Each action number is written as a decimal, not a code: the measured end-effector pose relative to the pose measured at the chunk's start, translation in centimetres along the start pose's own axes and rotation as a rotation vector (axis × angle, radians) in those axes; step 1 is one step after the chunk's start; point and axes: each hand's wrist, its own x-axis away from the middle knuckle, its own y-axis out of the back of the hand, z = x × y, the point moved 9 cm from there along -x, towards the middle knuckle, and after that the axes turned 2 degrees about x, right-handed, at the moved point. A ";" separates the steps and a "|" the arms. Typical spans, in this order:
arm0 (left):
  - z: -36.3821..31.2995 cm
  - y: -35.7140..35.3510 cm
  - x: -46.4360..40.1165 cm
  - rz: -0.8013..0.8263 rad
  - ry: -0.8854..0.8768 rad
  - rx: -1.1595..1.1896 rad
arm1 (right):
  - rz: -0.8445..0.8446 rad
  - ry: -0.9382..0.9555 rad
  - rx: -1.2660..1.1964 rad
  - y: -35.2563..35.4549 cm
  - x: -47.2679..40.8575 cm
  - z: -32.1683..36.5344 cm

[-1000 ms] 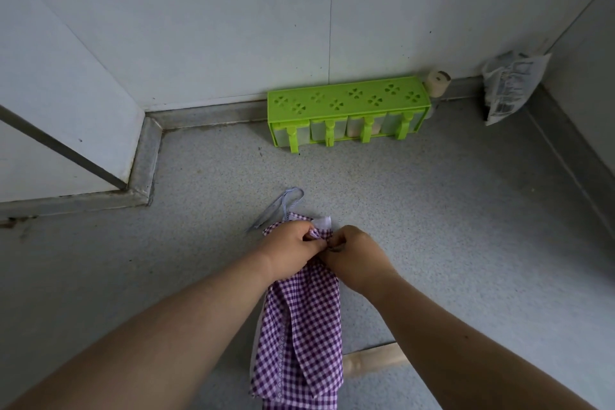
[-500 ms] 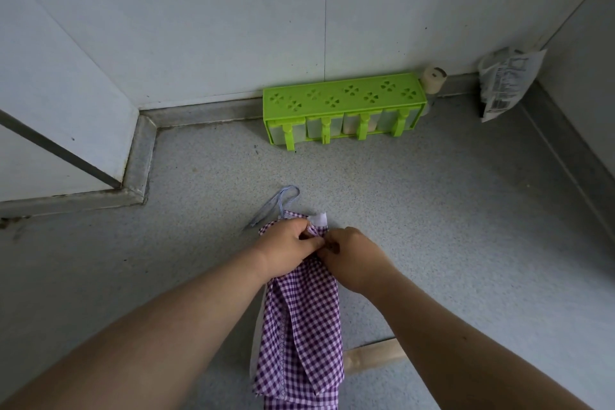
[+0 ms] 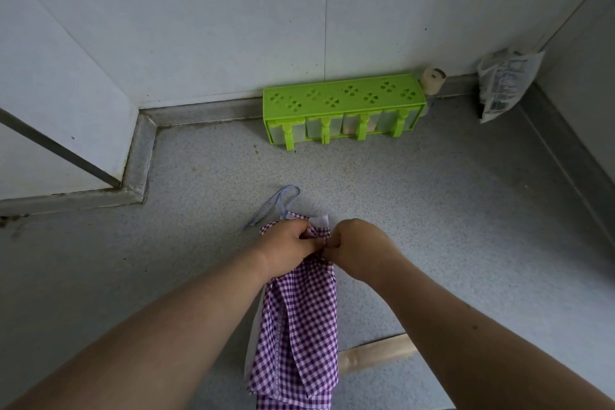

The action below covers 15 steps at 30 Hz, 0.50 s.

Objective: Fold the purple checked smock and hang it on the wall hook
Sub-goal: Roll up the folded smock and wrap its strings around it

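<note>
Purple checked smock (image 3: 299,326), folded into a narrow strip, lying on the speckled tabletop (image 3: 432,210) in front of the green rack (image 3: 342,110). Left hand (image 3: 289,250) and right hand (image 3: 359,248) both pinch its upper end, knuckles nearly touching; pale blue strap (image 3: 273,206) trails just beyond.

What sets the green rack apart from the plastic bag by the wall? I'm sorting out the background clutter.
The green rack is rigid, bright green and box-shaped, with clover cut-outs on top; the plastic bag is soft, crumpled and pale with dark print. The green rack stands square on the counter; the plastic bag slumps tilted in the right corner. The green rack holds a row of clear containers; the plastic bag's contents cannot be made out. Both sit against the back wall.
</note>
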 end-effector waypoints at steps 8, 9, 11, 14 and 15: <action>0.5 0.1 0.5 0.011 0.031 0.127 | -0.030 0.162 0.206 0.9 2.3 1.3; 0.4 0.1 0.6 0.012 0.036 0.139 | -0.029 0.177 0.199 0.8 2.6 1.4; 0.2 0.4 0.8 -0.009 0.033 0.159 | 0.008 0.168 0.203 0.1 3.0 1.1; 0.1 0.4 1.2 -0.032 0.029 0.219 | 0.059 0.128 0.204 -1.3 3.2 0.1; 0.1 0.3 1.3 -0.036 0.029 0.234 | 0.072 0.120 0.208 -1.7 3.2 -0.1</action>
